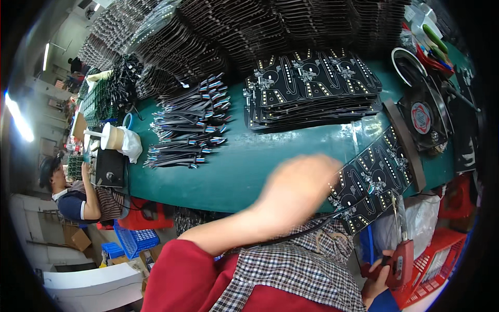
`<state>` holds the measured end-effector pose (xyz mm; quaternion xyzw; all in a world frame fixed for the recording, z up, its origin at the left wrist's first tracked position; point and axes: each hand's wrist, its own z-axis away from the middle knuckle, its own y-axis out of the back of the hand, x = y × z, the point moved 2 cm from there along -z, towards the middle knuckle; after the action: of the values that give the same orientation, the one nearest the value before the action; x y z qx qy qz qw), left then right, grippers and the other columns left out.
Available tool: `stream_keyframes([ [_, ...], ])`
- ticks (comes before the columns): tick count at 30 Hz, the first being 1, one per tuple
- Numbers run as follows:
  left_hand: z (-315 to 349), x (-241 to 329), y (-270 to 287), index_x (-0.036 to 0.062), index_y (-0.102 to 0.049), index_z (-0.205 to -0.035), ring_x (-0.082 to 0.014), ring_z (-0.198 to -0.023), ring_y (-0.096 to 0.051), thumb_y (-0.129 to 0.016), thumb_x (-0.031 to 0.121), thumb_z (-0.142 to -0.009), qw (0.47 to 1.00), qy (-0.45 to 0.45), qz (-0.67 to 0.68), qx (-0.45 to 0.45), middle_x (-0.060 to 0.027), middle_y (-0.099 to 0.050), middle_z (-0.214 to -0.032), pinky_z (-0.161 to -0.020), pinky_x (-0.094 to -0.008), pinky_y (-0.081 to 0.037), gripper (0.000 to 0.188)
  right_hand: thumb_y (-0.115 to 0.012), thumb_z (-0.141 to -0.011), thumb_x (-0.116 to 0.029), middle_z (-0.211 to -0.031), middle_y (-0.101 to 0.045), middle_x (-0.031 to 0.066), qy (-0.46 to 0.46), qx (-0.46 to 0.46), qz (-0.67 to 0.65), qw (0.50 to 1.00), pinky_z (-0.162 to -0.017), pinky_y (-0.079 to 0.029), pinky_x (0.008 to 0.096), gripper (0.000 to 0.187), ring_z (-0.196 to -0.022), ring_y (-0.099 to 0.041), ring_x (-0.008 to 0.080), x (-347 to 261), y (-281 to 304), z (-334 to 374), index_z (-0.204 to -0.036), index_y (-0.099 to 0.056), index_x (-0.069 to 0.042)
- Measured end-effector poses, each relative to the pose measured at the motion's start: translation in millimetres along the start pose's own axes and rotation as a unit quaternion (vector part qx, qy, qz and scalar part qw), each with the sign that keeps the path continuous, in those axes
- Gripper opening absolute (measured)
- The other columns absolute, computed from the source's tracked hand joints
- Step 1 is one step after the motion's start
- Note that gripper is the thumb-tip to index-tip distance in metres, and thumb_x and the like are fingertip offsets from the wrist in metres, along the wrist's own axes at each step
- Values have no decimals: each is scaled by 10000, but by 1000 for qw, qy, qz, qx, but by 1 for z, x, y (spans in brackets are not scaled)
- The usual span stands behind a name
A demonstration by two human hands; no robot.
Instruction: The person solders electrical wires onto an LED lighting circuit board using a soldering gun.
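A panel of black circuit boards (366,179) with rows of pale pads lies tilted at the table's front right edge. Its upper right side rests against a brown bar (406,145). My left hand (304,182) is at the panel's left end, smeared by motion, so its fingers cannot be made out. A black cable (306,229) with thin coloured wire ends runs from the panel leftward below my left wrist. At the lower right, my right hand (380,278) is closed round the red handle of a soldering gun (403,262). The gun's long metal nose points up to the panel's lower edge.
Stacked black panels (312,96) stand on the green table (239,182), with cut cables (189,125) left of them. Dense rows of boards (228,31) fill the back. A round fan (421,117) stands right, a red crate (436,265) below. Another person (78,200) sits far left.
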<state>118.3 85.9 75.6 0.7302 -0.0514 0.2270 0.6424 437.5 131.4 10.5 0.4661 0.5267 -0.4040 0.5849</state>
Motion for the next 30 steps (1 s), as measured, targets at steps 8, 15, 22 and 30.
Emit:
stream_keyframes([
  [8,90,-151,50,40,-633,-887,-286,-832,-545,-687,37,-694,952,205,-153,166,-84,-589,-858,-751,-379,-439,200,-513,-889,-197,-1060,-514,153,23,-37,-59,997,-478,-366,207,379,-578,-472,107,4,-13,-2,-1158,-411,50],
  [15,92,-182,61,-5,-658,-890,-194,-809,-606,-631,23,-796,935,166,-6,314,-90,-642,-879,-761,-292,-462,101,-525,-876,-232,-1039,-529,170,1,-16,-64,998,-487,-395,225,421,-562,-487,121,-6,-14,14,-1162,-431,62],
  [22,68,-168,103,-1,-628,-1085,-56,-712,-477,-496,69,-933,849,96,-12,520,-15,-567,-818,-573,-183,-350,213,-619,-843,-272,-1063,-544,193,-47,-58,-90,993,-482,-438,262,519,-562,-528,141,1,-9,2,-1208,-422,39],
  [30,-73,13,-24,26,-569,-1002,-117,-728,-574,-625,0,-805,905,92,403,-101,-56,-598,-893,-640,-238,-453,206,-661,-827,-250,-1091,-555,188,-71,-51,-126,988,-534,-456,261,600,-612,-550,149,-9,2,-18,-1287,-382,15],
])
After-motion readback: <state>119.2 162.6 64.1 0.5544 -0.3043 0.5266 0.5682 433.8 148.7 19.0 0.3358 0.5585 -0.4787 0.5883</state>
